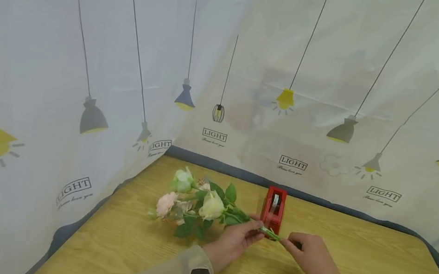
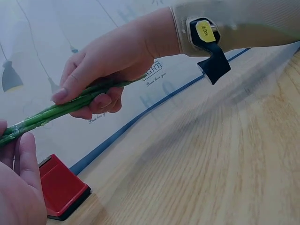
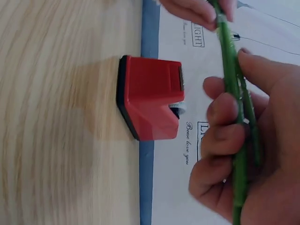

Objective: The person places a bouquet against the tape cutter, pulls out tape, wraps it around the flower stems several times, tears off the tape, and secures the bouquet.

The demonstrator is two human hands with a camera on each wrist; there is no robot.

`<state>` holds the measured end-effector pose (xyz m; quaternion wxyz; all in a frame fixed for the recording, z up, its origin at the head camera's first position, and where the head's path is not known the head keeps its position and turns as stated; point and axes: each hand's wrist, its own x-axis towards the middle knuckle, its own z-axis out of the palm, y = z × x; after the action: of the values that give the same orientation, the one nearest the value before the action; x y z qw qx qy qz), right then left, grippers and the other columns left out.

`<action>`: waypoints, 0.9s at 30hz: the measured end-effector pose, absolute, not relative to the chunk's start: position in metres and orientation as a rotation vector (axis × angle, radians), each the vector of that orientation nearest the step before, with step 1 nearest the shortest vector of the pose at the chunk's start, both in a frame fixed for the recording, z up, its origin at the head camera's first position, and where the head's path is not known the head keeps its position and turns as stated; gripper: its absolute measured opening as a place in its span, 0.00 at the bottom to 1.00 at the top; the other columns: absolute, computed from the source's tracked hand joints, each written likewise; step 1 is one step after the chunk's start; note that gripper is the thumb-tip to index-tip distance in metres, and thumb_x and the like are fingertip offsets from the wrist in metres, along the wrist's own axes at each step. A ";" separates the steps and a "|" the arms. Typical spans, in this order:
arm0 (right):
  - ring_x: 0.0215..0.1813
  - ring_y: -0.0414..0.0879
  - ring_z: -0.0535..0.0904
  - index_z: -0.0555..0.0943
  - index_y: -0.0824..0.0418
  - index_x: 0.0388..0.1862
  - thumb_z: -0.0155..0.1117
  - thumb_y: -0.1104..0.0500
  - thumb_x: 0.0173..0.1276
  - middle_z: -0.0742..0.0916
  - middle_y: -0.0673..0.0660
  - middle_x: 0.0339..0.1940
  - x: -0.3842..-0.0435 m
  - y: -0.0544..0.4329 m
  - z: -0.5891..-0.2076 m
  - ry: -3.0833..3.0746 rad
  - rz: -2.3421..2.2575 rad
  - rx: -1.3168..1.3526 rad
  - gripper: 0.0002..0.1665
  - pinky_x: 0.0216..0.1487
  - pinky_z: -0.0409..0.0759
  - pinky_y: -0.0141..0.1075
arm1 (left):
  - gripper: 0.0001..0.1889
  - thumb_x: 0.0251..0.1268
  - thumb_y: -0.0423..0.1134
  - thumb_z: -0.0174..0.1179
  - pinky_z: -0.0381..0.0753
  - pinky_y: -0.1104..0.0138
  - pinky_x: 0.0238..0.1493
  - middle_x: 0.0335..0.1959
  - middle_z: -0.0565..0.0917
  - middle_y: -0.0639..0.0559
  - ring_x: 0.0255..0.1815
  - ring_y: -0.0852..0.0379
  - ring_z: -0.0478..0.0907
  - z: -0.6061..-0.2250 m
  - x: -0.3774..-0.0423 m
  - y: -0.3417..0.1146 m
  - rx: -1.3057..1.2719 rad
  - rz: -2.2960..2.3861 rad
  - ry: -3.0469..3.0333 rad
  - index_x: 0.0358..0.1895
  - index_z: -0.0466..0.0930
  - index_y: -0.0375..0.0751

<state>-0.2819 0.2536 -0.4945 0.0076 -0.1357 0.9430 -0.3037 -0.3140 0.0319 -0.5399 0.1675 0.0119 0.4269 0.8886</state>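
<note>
A bouquet of flowers (image 1: pixel 211 206), with pink, cream and pale green blooms and green leaves, lies sideways above the table, blooms to the left. My left hand (image 1: pixel 231 244) pinches its green stems (image 2: pixel 51 112) just below the leaves. Farther down, my right hand (image 1: pixel 312 257) holds the lower stem ends, its fingers curled round them in the right wrist view. A clear, shiny band, apparently tape (image 2: pixel 18 128), circles the stems by the left fingertips. Behind the stems stands a red tape dispenser (image 1: pixel 274 208) with a roll in it. The blooms are out of sight in both wrist views.
The wooden table (image 1: pixel 374 262) runs under both hands. Along its back and left edges hangs a pale curtain (image 1: pixel 254 132) printed with lamps, with a dark blue strip at the bottom.
</note>
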 end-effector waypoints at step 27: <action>0.16 0.38 0.56 0.75 0.55 0.15 0.43 0.45 0.89 0.68 0.45 0.11 -0.281 0.250 -0.502 2.497 -1.197 -0.084 0.37 0.21 0.58 0.31 | 0.06 0.72 0.27 0.65 0.90 0.72 0.43 0.37 0.89 0.52 0.37 0.61 0.87 -0.544 -0.313 0.036 0.003 2.446 1.278 0.45 0.85 0.42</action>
<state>-0.2806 0.2499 -0.5025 0.1846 -0.0299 0.8859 -0.4246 -0.3126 0.0363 -0.5439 0.1897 0.0010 0.4548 0.8701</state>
